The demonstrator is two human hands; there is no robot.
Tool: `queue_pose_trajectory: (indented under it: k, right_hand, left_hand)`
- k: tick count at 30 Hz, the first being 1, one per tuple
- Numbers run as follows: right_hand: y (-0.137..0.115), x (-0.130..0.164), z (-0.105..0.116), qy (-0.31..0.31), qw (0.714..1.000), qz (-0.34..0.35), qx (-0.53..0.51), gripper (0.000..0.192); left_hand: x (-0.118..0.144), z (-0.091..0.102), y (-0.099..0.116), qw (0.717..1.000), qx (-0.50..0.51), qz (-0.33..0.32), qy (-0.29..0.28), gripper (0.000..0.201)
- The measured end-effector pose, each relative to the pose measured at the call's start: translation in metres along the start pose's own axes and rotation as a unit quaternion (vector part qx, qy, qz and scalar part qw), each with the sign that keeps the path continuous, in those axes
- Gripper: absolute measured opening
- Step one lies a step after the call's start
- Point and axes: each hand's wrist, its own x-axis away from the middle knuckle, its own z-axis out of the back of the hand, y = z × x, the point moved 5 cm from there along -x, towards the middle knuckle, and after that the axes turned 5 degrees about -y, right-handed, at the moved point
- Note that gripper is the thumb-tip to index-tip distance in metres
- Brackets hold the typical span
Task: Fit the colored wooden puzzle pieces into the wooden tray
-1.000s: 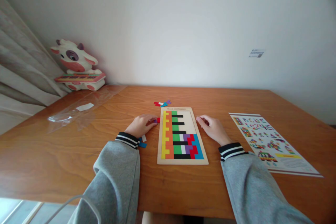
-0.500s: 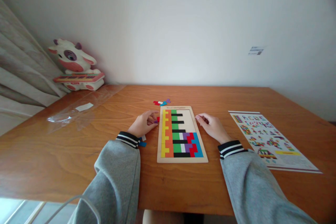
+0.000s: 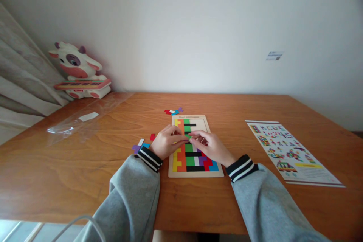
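While over board (image 3: 195,174): hands (image 3: 190,141), loose pieces (image 3: 172,112)

Grey sweatshirt sleeves (image 3: 133,196); black cuffs (image 3: 149,158), white stripes.

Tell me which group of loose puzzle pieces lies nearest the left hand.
The group by the left cuff, purple, white, blue and red, beside the left hand. The other group lies farther off, beyond the board's far edge.

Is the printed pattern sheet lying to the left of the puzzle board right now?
No, the pattern sheet lies on the table to the right of the puzzle board, past the right hand.
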Motion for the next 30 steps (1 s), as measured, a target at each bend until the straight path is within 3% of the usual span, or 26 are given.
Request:
queue_pose_trajectory:
  k: [3,10,15,19,22,24,26,28,30]
  right_hand:
    - [-0.002,0.0,-0.005,-0.026,1.0,-0.002,-0.013,0.039]
    - [0.003,-0.001,-0.001,-0.007,1.0,-0.007,-0.014,0.033]
    - [0.002,-0.001,-0.002,0.004,0.999,0.036,0.012,0.028]
    - [0.003,-0.001,0.005,0.049,0.998,0.032,0.029,0.028]
    - [0.007,0.0,0.014,0.091,0.996,-0.008,0.001,0.03]
    - [0.01,0.001,0.019,0.116,0.993,-0.03,-0.016,0.031]
    - [0.012,0.002,0.024,0.142,0.989,-0.035,-0.011,0.031]
    - [0.012,0.003,0.028,0.159,0.987,-0.035,0.001,0.033]
    - [0.012,0.003,0.03,0.165,0.986,-0.036,0.008,0.034]
  left_hand:
    - [-0.001,-0.004,0.009,1.0,0.029,-0.009,-0.007,0.016]
    - [0.001,-0.008,0.003,0.992,0.114,0.045,-0.025,0.012]
    - [0.0,-0.008,0.004,0.995,0.062,0.015,-0.071,0.017]
    - [0.002,-0.003,-0.004,0.993,-0.014,0.018,-0.115,0.02]
    - [0.007,0.011,-0.024,0.969,-0.131,0.14,-0.153,0.023]
    - [0.015,0.033,-0.043,0.918,-0.218,0.296,-0.15,0.024]
    - [0.029,0.058,-0.059,0.847,-0.255,0.44,-0.157,0.025]
    - [0.041,0.077,-0.067,0.801,-0.243,0.508,-0.201,0.022]
    - [0.052,0.091,-0.073,0.782,-0.222,0.538,-0.225,0.023]
